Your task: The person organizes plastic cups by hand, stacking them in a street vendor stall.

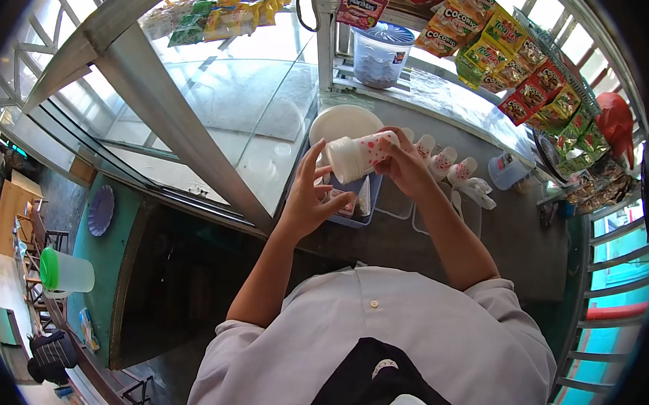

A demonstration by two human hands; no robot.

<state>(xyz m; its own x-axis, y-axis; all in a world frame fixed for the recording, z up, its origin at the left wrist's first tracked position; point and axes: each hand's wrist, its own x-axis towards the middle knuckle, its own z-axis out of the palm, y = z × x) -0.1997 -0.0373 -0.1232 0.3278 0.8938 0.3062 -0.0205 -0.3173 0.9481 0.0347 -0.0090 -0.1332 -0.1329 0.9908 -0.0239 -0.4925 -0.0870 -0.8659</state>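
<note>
A stack of white paper cups with red dots [362,154] is held sideways above the counter, its wide rims facing left. My right hand [408,165] is closed round the dotted right end of the stack. Beside the rims is my left hand [311,196], its fingers spread and curved; whether a fingertip touches the rims is hard to tell. Below the cups sits a blue basket [369,213] with small packets in it. Behind the stack lies a round white lid or plate [344,121]. More dotted cups [443,159] stand to the right of my right hand.
A glass display case [240,126] is at the left. Sachet strips [492,47] hang at the upper right. A clear tub with a blue lid [381,56] stands at the back. A clear plastic container [506,169] is on the right. A green-lidded pitcher [67,271] is far left.
</note>
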